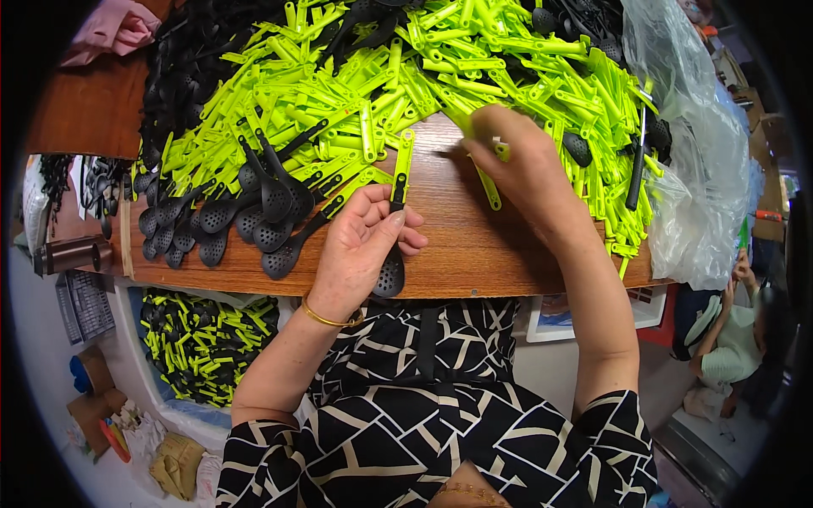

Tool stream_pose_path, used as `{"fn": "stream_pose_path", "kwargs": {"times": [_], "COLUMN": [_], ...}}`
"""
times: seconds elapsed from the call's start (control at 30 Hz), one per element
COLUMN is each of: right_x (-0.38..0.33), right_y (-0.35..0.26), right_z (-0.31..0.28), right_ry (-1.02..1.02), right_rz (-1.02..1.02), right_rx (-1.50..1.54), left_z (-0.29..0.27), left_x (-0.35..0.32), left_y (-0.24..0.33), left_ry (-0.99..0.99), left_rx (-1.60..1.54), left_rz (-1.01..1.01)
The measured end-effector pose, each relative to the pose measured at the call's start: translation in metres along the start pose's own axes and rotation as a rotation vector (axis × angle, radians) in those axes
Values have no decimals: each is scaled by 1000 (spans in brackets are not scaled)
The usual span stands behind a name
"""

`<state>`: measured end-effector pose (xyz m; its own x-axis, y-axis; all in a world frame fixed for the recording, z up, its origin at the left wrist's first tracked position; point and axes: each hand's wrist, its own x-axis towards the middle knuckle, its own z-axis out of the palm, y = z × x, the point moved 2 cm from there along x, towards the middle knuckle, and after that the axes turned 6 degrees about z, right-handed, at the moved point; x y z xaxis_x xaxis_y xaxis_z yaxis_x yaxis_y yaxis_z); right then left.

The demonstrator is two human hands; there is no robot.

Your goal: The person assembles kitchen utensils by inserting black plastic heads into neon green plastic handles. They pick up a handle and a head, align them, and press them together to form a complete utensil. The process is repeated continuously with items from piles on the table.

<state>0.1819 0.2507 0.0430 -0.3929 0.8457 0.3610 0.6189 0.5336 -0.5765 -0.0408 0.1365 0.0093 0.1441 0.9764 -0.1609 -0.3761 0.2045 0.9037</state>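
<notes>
The left hand (364, 239) pinches a ladle (389, 277) at the near edge of the surface (474, 258); its green handle (406, 157) seems fitted. The right hand (527, 161) is curled, blurred; I cannot tell its grip. Other ladles (279, 258) at left look joined, but many loose handles (292, 106) remain on the far side.

An assembly workshop, lime-green handles (296, 114) heaped on a wooden table (461, 250) at top centre, black-and-green utensils (205, 345) binned at lower left

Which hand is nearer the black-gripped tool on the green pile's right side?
Right: the right hand is left of the black-gripped tool; the left hand is farther left and lower.
</notes>
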Motion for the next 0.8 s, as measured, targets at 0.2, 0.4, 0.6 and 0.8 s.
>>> {"fn": "stream_pose_path", "kwargs": {"times": [0.2,0.4,0.6,0.8], "right_x": [-29,-33,-34,-41], "right_y": [-50,-47,-47,-51], "right_z": [9,15,17,7], "right_ry": [-86,-96,-115,-98], "right_rz": [359,316,388,364], "right_rx": [911,692,850,694], "left_z": [17,24,24,26], "left_x": [5,-2,-7,-9], "left_y": [2,0,-4,1], "left_ry": [-72,-104,-107,-115], "left_rx": [0,51,30,57], "left_rz": [-63,-16,-17,-26]}}
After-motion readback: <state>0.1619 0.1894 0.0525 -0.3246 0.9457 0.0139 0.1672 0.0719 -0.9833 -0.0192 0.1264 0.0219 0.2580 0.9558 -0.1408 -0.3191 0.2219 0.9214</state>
